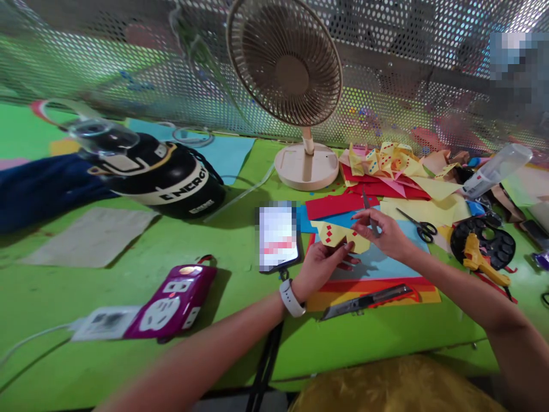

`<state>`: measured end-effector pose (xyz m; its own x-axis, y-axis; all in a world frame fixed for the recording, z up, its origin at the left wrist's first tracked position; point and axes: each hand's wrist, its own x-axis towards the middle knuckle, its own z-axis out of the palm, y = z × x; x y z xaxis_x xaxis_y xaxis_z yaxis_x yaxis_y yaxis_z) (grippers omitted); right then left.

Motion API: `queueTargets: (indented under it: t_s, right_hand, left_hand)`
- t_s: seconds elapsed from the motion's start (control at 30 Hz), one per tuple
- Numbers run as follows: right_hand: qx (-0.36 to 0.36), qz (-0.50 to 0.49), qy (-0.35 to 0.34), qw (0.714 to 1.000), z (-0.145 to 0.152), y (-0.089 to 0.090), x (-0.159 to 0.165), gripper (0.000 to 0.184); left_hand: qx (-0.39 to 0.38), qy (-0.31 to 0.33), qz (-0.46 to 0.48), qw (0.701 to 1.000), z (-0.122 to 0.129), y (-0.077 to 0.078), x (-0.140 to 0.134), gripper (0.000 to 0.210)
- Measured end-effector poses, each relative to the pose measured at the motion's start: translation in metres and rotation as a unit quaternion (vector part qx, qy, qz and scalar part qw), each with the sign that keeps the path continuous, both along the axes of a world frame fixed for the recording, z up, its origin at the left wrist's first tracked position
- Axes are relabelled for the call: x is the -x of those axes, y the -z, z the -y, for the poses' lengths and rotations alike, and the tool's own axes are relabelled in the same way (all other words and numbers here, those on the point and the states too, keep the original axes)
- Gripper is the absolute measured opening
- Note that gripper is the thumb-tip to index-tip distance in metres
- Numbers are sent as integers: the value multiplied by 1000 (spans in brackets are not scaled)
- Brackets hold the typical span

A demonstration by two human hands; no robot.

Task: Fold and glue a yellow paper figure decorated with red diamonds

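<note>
Yellow-brown cloth (386, 389) is lying nearest you. Right of the phone (278, 234), your left hand (323, 263) is pinching red-diamond yellow paper (338, 233), long axis running phone-outward; your right hand (381, 232), gripping a slim grey tool (374, 225), is hovering by its farther end.

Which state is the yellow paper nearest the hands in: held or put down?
Held: the left hand pinches the yellow paper at its lower edge, thumb over it.

I read ENERGY in black capitals on white band (180, 189) of black bottle (146, 177), upper left of frame, last letter curving away. Smaller label (202, 207) below: too blurred for me. Phone (278, 237) screen, mid-frame: pixelated, unreadable.
</note>
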<state>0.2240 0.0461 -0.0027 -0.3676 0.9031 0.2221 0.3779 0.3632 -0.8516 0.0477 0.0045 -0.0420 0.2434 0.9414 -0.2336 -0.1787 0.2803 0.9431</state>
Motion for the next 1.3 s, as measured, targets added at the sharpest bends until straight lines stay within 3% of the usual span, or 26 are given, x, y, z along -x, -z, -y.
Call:
queueTargets:
  t_s: [0.13,0.3,0.4,0.5,0.57,0.7,0.8,0.9,1.0,1.07,1.17,1.23,1.3]
  right_hand:
    - [16,-102,40,994,-3,-6,-13,48]
    - [16,-95,108,989,3,-17,-43,68]
    - [-15,-59,121,991,12,-14,-64,64]
    - [-108,18,58,992,23,-5,-84,52]
    - [-203,109,-9,973,31,4,-94,39]
    - [-345,291,-91,888,43,22,-104,30]
    - [-349,367,-115,855,50,28,-108,28]
    - [-299,407,-119,855,60,20,-119,48]
    - [-271,426,-65,861,77,4,-145,57]
    - [-262,443,34,856,93,-5,-172,53]
    - [-195,527,196,804,117,-9,-215,50]
    - [-133,575,235,772,130,-5,-237,54]
    - [-111,586,242,765,136,5,-252,55]
  left_hand:
    - [-1,-6,-6,1000,0,-1,0,47]
    - [-5,-11,-4,1000,-1,0,1,51]
    - [1,-8,-4,1000,-1,2,1,52]
    - [6,-1,-9,1000,-1,3,1,52]
    - [7,-2,-12,1000,-1,2,1,49]
    - [4,-15,-12,1000,-1,0,1,46]
    - [-6,-18,-20,1000,-1,-1,1,44]
    - [-10,-12,-24,1000,-1,-1,2,45]
    - [-12,-11,-26,1000,-2,1,2,46]
    - [-12,-13,-25,1000,-2,2,2,45]
    - [-5,-13,-29,999,-3,3,1,41]
    - [1,-14,-32,999,-3,3,1,39]
    - [0,-14,-28,999,-4,2,1,39]
